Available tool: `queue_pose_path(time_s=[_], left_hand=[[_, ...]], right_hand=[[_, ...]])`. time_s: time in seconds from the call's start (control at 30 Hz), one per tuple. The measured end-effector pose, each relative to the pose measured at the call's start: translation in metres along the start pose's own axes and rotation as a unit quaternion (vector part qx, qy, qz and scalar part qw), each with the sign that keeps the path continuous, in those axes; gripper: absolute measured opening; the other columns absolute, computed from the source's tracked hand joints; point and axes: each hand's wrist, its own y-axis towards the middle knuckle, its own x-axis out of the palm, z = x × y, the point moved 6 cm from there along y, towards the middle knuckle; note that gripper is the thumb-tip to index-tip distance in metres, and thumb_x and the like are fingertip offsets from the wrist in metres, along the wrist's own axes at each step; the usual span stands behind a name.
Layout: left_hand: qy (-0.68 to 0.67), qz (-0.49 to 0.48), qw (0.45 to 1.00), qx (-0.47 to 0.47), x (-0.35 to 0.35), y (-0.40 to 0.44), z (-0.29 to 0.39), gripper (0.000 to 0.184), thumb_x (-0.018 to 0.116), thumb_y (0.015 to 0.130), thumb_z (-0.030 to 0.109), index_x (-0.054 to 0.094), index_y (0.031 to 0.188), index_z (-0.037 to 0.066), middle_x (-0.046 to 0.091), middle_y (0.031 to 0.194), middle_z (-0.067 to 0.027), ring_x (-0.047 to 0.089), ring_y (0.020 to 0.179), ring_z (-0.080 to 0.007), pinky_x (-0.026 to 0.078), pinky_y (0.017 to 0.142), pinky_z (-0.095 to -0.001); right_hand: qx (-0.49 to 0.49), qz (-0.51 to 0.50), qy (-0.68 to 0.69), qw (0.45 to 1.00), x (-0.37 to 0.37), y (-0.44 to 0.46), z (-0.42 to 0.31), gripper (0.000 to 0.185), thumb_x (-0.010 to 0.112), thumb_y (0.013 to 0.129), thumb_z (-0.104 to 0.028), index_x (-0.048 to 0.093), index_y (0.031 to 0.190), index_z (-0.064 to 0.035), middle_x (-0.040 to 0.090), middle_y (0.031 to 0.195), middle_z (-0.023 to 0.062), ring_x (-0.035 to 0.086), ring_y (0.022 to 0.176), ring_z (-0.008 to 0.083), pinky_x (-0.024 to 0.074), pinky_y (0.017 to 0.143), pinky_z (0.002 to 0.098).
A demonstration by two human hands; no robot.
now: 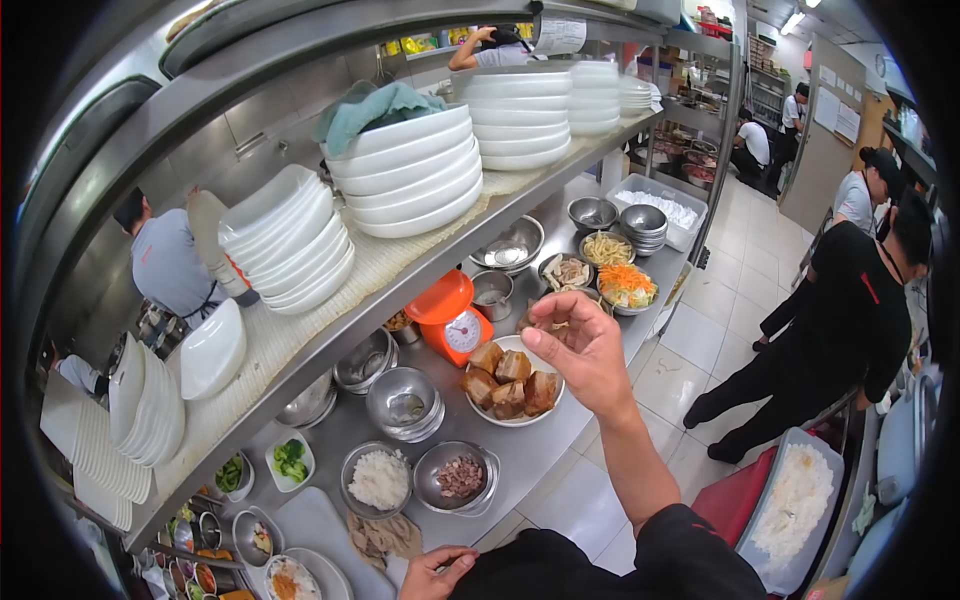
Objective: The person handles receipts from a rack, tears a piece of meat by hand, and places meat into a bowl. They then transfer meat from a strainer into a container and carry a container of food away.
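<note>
The right hand (590, 350) is half open by meat (513, 366) a bowl (517, 422) keeps together. Can't tell if the left hand (436, 574) grips.

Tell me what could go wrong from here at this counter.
Your right hand is by the meat plate, which sits near the counter's front edge, so a knock might push it off. The green cloth hangs over the shelf's dish stack; a tug could bring dishes down. The beige cloth lies close by the rice and could dirty it.
</note>
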Motion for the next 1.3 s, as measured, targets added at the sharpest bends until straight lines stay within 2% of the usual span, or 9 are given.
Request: queue_pose_path(time_s=[0.2,0.27,0.37,0.4,0.67,0.83,0.87,0.93,1.3], left_hand=[[0.025,0.012,0.999,0.022,-0.001,0.005,0.006,0.02,0.063,0.086,0.015,0.065,0.098,-0.001,0.065,0.089,-0.0058,0.058,0.079,-0.0109,0.046,0.072,-0.0244],[0.137,0.01,0.99,0.025,-0.006,0.005,0.009,0.018,0.066,0.083,0.015,0.068,0.094,0.001,0.068,0.083,-0.0071,0.061,0.074,-0.0127,0.048,0.07,-0.0259],[0.166,0.012,0.986,0.015,-0.011,-0.003,0.005,0.026,0.066,0.083,0.024,0.067,0.098,0.004,0.067,0.082,-0.0078,0.056,0.065,-0.0107,0.047,0.062,-0.0259],[0.19,0.0,0.982,-0.008,-0.011,-0.005,0.004,0.023,0.066,0.084,0.02,0.067,0.099,0.003,0.068,0.09,-0.0075,0.06,0.076,-0.0116,0.048,0.069,-0.0261],[0.178,-0.03,0.983,0.012,-0.009,-0.026,-0.008,0.032,0.059,0.088,0.031,0.064,0.103,0.003,0.065,0.099,-0.0114,0.063,0.082,-0.0246,0.05,0.069,-0.0322],[0.182,-0.019,0.983,0.034,-0.013,-0.033,-0.007,0.031,0.06,0.087,0.029,0.064,0.103,0.003,0.065,0.097,-0.0111,0.063,0.083,-0.0235,0.05,0.07,-0.032],[0.182,0.019,0.983,0.021,-0.019,-0.035,-0.009,0.031,0.061,0.086,0.029,0.065,0.101,0.002,0.065,0.095,-0.0119,0.063,0.077,-0.0234,0.05,0.068,-0.0319],[0.183,0.049,0.982,0.002,-0.023,-0.035,-0.007,0.03,0.063,0.084,0.027,0.065,0.099,0.001,0.066,0.092,-0.0124,0.063,0.071,-0.0217,0.05,0.066,-0.0301],[0.156,0.057,0.986,-0.009,-0.031,-0.037,-0.015,0.023,0.067,0.081,0.018,0.067,0.095,0.0,0.067,0.085,-0.0109,0.06,0.07,-0.0155,0.048,0.066,-0.0269]], right_hand=[[0.013,-0.025,0.0,1.0,0.014,-0.009,0.012,0.029,0.073,0.076,-0.011,0.058,0.099,-0.0022,0.06,0.09,0.0014,0.055,0.08,0.0063,0.0456,0.069,0.0207],[0.014,-0.034,-0.036,0.999,0.019,-0.018,0.021,0.025,0.072,0.076,-0.008,0.058,0.097,-0.0016,0.059,0.091,0.0013,0.056,0.078,0.0064,0.0465,0.068,0.0203],[0.047,-0.037,0.01,0.998,0.027,-0.029,0.024,0.022,0.07,0.077,-0.005,0.059,0.095,-0.0014,0.058,0.091,0.0021,0.057,0.077,0.0073,0.0471,0.068,0.0204],[0.049,-0.031,0.009,0.998,0.03,-0.032,0.024,0.021,0.069,0.078,-0.004,0.059,0.095,-0.0013,0.057,0.091,0.0024,0.057,0.078,0.0075,0.0472,0.069,0.0204],[0.1,-0.043,-0.001,0.994,0.034,-0.051,0.059,0.019,0.066,0.08,-0.001,0.056,0.096,-0.0013,0.055,0.093,0.0025,0.054,0.082,0.0084,0.0454,0.072,0.0209],[0.115,-0.106,0.006,0.988,0.062,-0.064,0.07,0.017,0.066,0.079,0.0,0.059,0.095,-0.0016,0.06,0.086,0.0022,0.057,0.077,0.0085,0.0474,0.071,0.0214],[0.161,-0.102,-0.004,0.982,0.073,-0.069,0.07,0.017,0.069,0.078,-0.002,0.061,0.093,-0.0032,0.061,0.085,0.0014,0.058,0.076,0.0083,0.0477,0.071,0.0215],[0.127,-0.169,-0.097,0.973,0.086,-0.076,0.079,0.019,0.074,0.076,-0.011,0.063,0.09,-0.0049,0.063,0.085,0.0008,0.058,0.077,0.0077,0.0474,0.069,0.0236],[0.149,-0.231,-0.046,0.96,0.133,-0.108,0.077,0.027,0.077,0.07,-0.021,0.063,0.085,-0.0026,0.056,0.074,0.0035,0.051,0.063,0.0111,0.0432,0.059,0.0263]])
